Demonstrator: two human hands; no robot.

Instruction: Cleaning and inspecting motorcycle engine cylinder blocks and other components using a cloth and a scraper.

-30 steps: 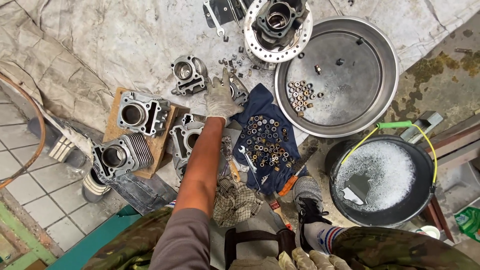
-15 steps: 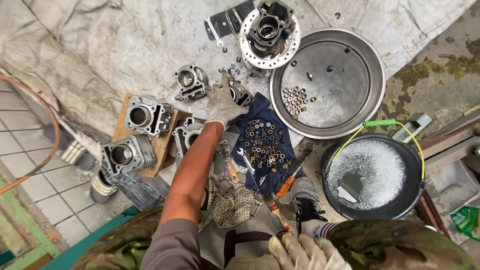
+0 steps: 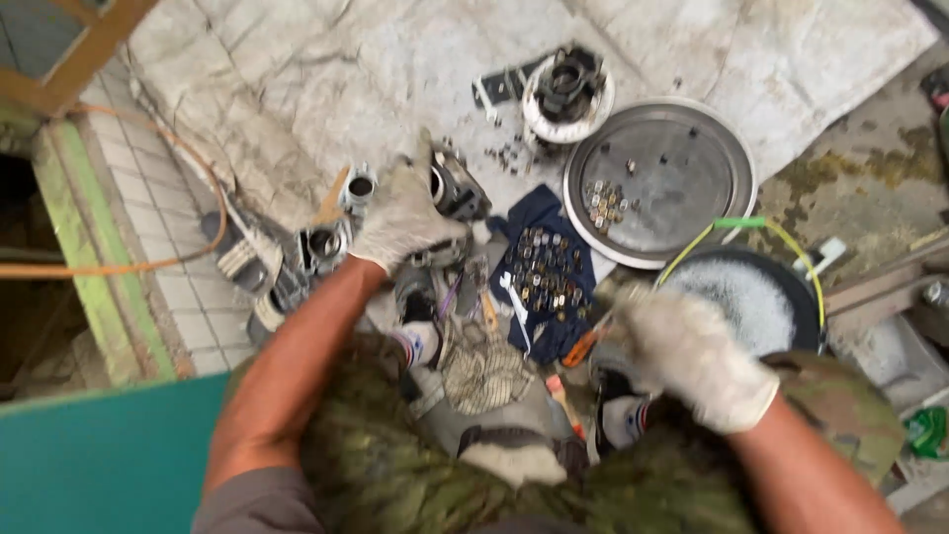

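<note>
On the tarp (image 3: pixel 297 89), left hand (image 3: pixel 400 218) grips an engine part (image 3: pixel 455 188).

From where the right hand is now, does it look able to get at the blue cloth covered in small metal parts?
Probably yes. The right hand hovers just beside the blue cloth, nothing visibly lies between them, and the left hand is busy on the engine part farther off. The frame is blurred, so this is tentative.

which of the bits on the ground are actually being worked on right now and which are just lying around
In hand:
- left hand, gloved, resting on the grey engine part
- right hand, gloved, blurred, above the dark bowl

Lying about:
- round metal tray holding small parts
- blue cloth covered with small parts
- brake disc hub
- orange hose
</note>
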